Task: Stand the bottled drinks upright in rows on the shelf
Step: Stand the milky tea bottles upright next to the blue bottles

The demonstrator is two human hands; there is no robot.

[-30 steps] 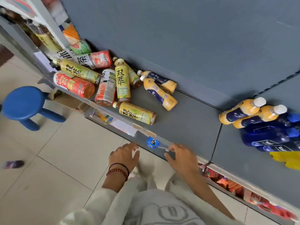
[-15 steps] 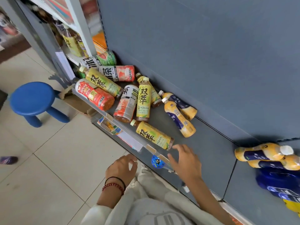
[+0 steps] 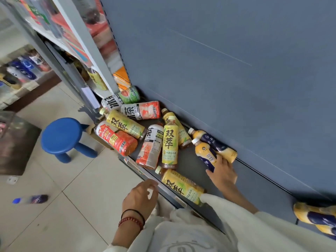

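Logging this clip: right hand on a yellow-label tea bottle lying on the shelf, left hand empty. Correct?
No. In the head view the right hand grips the orange drink bottle with the navy label, lying on the shelf; left hand empty.

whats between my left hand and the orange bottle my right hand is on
A yellow-green tea bottle lies on its side near the front edge of the shelf, between the left hand and the orange bottle. The head view shows it.

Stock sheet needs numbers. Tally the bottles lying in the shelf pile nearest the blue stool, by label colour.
Yellow-label tea: 4
White-label ice tea: 3
Red-label bottle: 1
Navy-label juice: 2
Total: 10
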